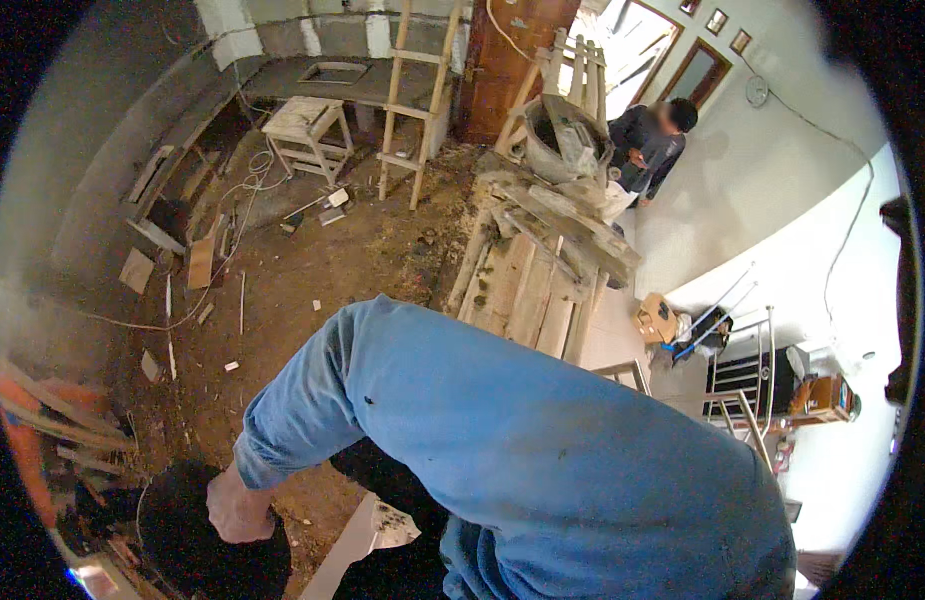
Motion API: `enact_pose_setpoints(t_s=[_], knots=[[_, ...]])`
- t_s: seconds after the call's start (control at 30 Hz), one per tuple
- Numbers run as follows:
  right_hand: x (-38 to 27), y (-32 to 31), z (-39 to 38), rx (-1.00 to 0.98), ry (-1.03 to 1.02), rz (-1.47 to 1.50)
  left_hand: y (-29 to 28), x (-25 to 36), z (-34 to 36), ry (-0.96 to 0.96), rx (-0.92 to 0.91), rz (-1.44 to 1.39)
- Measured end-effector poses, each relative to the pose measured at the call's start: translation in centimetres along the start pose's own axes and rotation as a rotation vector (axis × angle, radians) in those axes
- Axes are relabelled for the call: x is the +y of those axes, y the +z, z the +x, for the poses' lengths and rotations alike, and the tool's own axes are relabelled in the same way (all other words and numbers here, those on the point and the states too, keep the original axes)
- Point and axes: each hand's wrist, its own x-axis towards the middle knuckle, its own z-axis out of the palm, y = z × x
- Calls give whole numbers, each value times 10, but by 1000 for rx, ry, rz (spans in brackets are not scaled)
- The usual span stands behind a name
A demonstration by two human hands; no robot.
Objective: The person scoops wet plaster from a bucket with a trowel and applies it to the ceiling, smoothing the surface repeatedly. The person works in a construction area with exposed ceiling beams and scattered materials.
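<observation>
My right arm, in a blue sleeve [542, 410], reaches across from the right and bends down at the elbow. At its end my right hand [242, 510] is closed in a fist at the lower left. It lies against a dark, rounded, bucket-like thing [182, 530] whose details are lost in shadow. What the fingers hold, if anything, is hidden. A pale flat strip [347, 545] with a dirt-specked end stands a little right of the hand, partly cut off by dark shapes. My left hand does not show.
Planks [532, 290] form a platform ahead, bearing a large bucket [562, 140]. Beyond it, a person in dark clothes [647, 150] is by the wall. A wooden ladder [412, 110] and a stool [307, 130] stand farther off. A cable [227, 255] trails over the dirt floor [312, 260].
</observation>
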Motion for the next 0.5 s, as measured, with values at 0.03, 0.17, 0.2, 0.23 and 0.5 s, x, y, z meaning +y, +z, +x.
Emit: enact_pose_setpoints(t_s=[0.03, 0.17, 0.2, 0.23, 0.5], knots=[[1, -3, -2, -1, 21, -39, 3, 0, 5, -4, -84, 199], [1, -11, -8, -99, 94, -49, 12, 18, 15, -21, -204, 458], [0, -13, -9, -180, 129, -17, 17, 25, 18, -26, -179, 399], [0, -14, -10, -117, 118, -52, 19, 32, 20, -38, -166, 397], [0, -25, -14, 78, 68, -148, 34, 49, 27, -70, -199, 444]])
